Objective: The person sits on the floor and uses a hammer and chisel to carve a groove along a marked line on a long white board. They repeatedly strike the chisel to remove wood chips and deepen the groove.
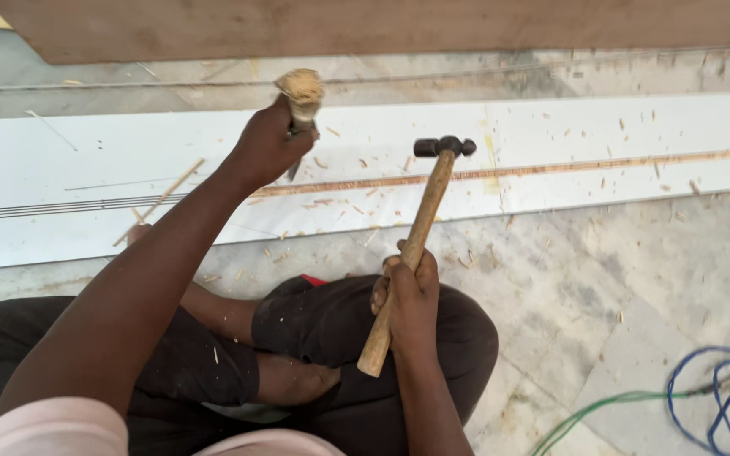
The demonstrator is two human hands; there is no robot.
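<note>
The hammer (416, 245) — a dark ball-peen steel head on a pale, straight wooden handle — looks top-heavy and stiff, with its weight out at the head, so it is best held low on the shaft. The right hand (407, 300) is closed in a full fist around the lower part of that handle, near the butt end, with the head raised above the long white laminated board (601, 139) lying across the stone floor (601, 279).

The wood-handled chisel (299, 114) with a frayed, mushroomed top seems rigid and light; its splintered end offers a rough, non-slip surface, and the sensible hold is around the shaft below that top. The left hand (268, 143) is wrapped tight about it there — fingers fully curled — keeping it roughly upright, its blade pointing down at the brown groove (551, 169) cut along the board. Whether the tip touches the groove cannot be told.

Wood chips (331, 207) lie scattered around the cut. Blue and green cables (720, 388) coil on the floor to the right, well apart from both hands.
</note>
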